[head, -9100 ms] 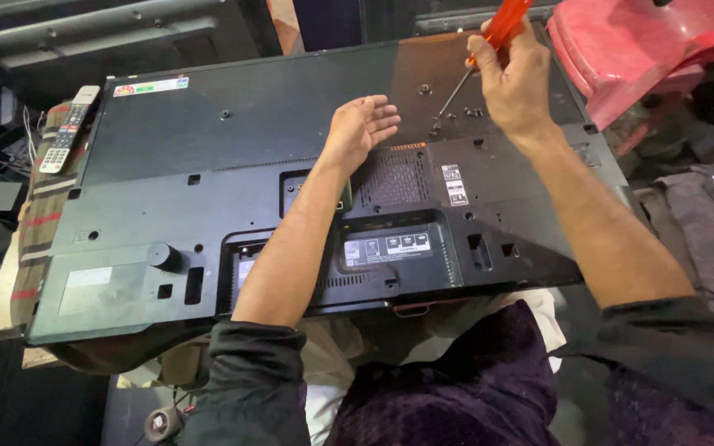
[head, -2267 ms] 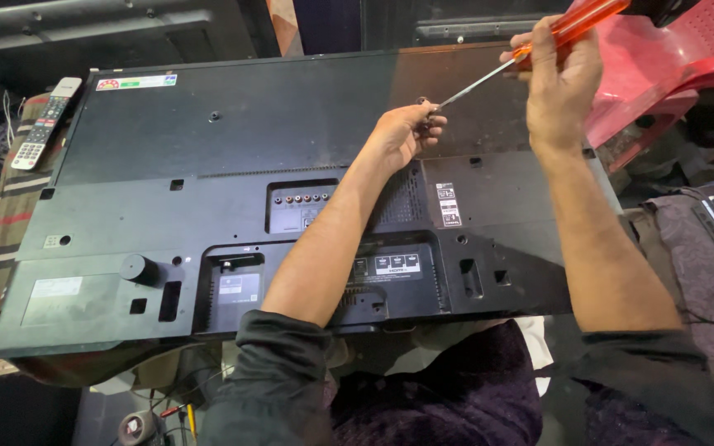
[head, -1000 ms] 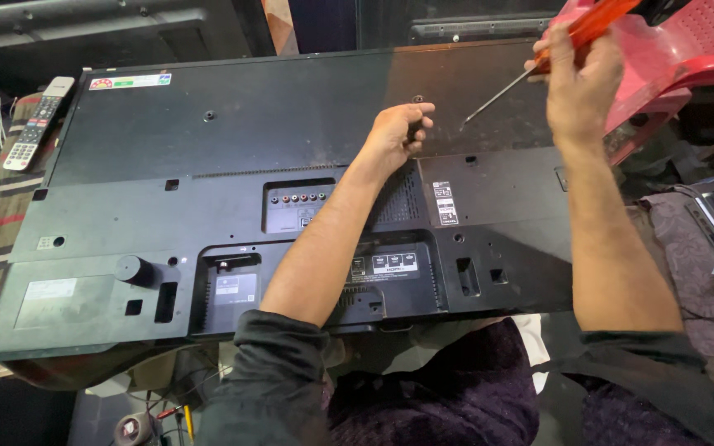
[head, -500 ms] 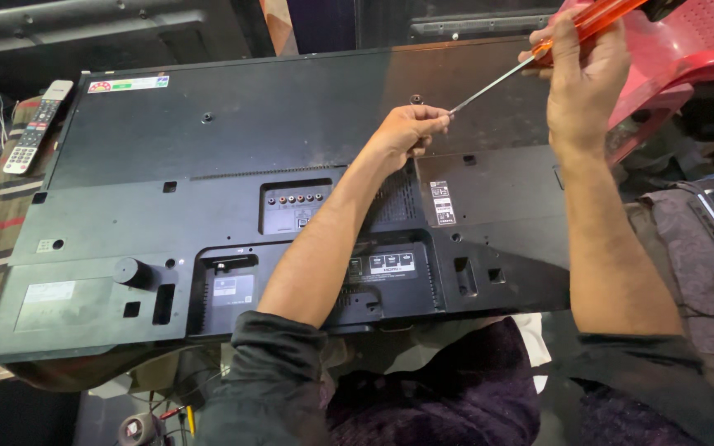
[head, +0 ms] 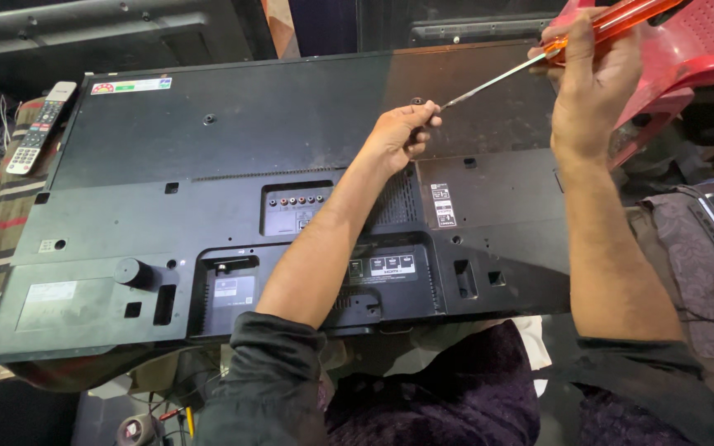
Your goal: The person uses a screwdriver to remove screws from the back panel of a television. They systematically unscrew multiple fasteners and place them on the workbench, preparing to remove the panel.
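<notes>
We are seeing a black television back panel, an orange-handled screwdriver with a silver shaft, a red plastic chair at upper right, and a red-and-cream striped cloth at the left edge.

Clutter around the work
A grey button-covered remote control lies on striped cloth at left; a red plastic chair stands at right.

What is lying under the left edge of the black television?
A striped cloth shows under the television, with a remote control resting on it. How far the cloth reaches beneath is hidden by the television.
</notes>
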